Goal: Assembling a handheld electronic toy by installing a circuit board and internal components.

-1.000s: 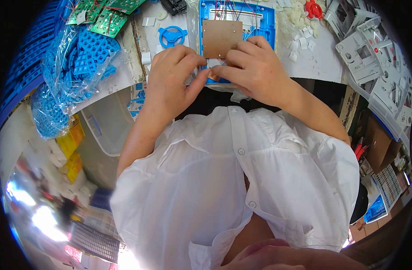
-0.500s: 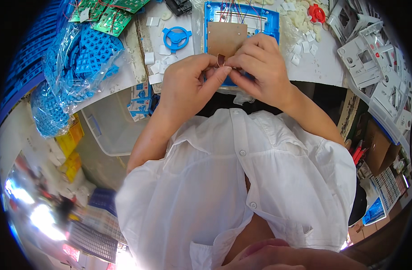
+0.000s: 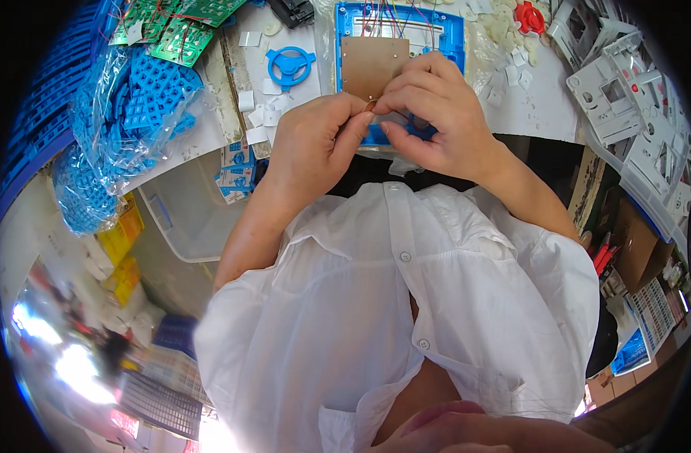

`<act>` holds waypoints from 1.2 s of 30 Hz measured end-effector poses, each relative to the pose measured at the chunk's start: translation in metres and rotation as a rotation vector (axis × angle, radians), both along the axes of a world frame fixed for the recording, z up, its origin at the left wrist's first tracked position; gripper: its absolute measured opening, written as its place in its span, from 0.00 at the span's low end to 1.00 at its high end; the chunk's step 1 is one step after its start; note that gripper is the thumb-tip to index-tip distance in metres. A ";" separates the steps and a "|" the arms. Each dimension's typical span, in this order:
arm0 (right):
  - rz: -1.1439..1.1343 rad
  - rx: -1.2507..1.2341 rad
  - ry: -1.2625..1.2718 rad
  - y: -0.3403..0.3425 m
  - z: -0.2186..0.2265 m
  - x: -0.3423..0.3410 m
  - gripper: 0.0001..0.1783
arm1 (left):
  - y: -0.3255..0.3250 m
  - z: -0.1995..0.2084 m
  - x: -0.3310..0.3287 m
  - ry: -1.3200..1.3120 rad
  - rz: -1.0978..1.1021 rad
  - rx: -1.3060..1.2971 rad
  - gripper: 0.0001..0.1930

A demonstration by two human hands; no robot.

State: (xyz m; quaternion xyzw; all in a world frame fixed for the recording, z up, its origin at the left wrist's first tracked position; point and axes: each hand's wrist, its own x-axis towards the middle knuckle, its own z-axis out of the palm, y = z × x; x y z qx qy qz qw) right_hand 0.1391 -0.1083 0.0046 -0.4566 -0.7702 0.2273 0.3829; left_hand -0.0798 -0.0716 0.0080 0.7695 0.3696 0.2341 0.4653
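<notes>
My left hand (image 3: 315, 140) is closed, its thumb and index finger pinching a small thin brown piece (image 3: 371, 106) with a fine wire-like edge; its kind is too small to make out. Close beside it is my right hand (image 3: 440, 113), curled fingertips at the piece and thumb held apart from them. Both hands are over the near edge of an open blue plastic housing (image 3: 458, 41). A brown board (image 3: 375, 64) lies in the housing, with red and dark wires (image 3: 383, 19) running from its far side. The fingers partly hide the housing's near part.
Left of the housing lie a blue wheel-shaped part (image 3: 291, 68) and small white squares (image 3: 256, 134). Farther left are bagged blue keypad parts (image 3: 153, 90) and green circuit boards (image 3: 183, 41). A red round part (image 3: 529, 18) and a bin of white casings (image 3: 621, 106) are at right.
My right thumb has moved down, away from its fingertips and the small piece. The brown piece appears turned, showing thinner now. The view has shifted slightly.
</notes>
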 end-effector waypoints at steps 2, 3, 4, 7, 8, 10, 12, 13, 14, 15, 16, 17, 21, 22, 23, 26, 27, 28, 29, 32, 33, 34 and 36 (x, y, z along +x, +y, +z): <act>-0.004 0.010 -0.003 0.001 0.000 0.000 0.13 | -0.001 0.000 0.002 -0.066 0.009 -0.022 0.05; -0.004 0.001 0.009 0.001 0.001 0.000 0.13 | -0.001 0.002 0.002 -0.048 0.004 -0.067 0.05; -0.005 -0.009 0.022 0.001 0.001 0.000 0.12 | -0.001 0.005 0.002 -0.031 -0.002 -0.111 0.06; -0.059 -0.170 0.136 0.001 0.007 -0.002 0.10 | -0.002 0.006 -0.002 -0.039 -0.017 -0.233 0.08; -0.086 -0.244 0.187 0.001 0.009 -0.003 0.08 | -0.002 0.005 -0.003 -0.052 -0.022 -0.271 0.09; -0.044 -0.142 0.112 0.006 0.002 -0.001 0.06 | -0.003 0.006 -0.002 -0.059 -0.005 -0.335 0.09; -0.040 -0.118 0.087 0.008 0.001 -0.001 0.05 | -0.005 0.008 -0.001 -0.060 0.021 -0.391 0.08; -0.057 -0.143 0.100 0.007 0.002 -0.002 0.04 | -0.006 0.010 0.000 -0.055 0.039 -0.413 0.08; -0.073 -0.169 0.114 0.007 0.003 -0.003 0.03 | -0.006 0.011 0.000 -0.050 0.058 -0.436 0.08; -0.076 -0.188 0.122 0.006 0.003 -0.003 0.03 | -0.006 0.010 0.002 -0.034 0.078 -0.408 0.08; -0.081 -0.207 0.130 0.006 0.003 -0.002 0.03 | -0.006 0.010 0.003 -0.017 0.098 -0.379 0.09; -0.085 -0.226 0.138 0.006 0.004 -0.002 0.03 | -0.006 0.009 0.004 -0.001 0.117 -0.351 0.10; -0.091 -0.215 0.131 0.006 0.003 -0.002 0.03 | -0.008 0.006 0.007 -0.019 0.151 -0.338 0.08; -0.093 -0.215 0.134 0.006 0.003 -0.003 0.03 | -0.009 0.005 0.007 -0.014 0.160 -0.335 0.07; -0.095 -0.214 0.136 0.006 0.003 -0.003 0.03 | -0.009 0.005 0.007 -0.009 0.168 -0.332 0.07; -0.052 -0.253 0.096 0.005 0.007 0.000 0.03 | -0.008 0.008 0.009 0.004 0.159 -0.299 0.05; -0.054 -0.249 0.098 0.005 0.007 0.000 0.03 | -0.008 0.008 0.009 0.002 0.159 -0.298 0.05; -0.055 -0.245 0.101 0.005 0.007 0.000 0.03 | -0.007 0.007 0.009 0.001 0.158 -0.295 0.05; -0.057 -0.240 0.104 0.005 0.007 0.000 0.03 | -0.007 0.007 0.009 -0.001 0.158 -0.293 0.05; -0.059 -0.236 0.116 0.005 0.007 0.000 0.03 | -0.007 0.008 0.009 -0.007 0.150 -0.298 0.05; -0.059 -0.232 0.119 0.005 0.007 -0.001 0.03 | -0.008 0.008 0.009 -0.009 0.153 -0.296 0.05; -0.060 -0.228 0.122 0.005 0.006 -0.001 0.03 | -0.008 0.008 0.010 -0.011 0.155 -0.293 0.05; -0.061 -0.223 0.125 0.005 0.006 -0.001 0.03 | -0.008 0.008 0.009 -0.014 0.156 -0.296 0.05</act>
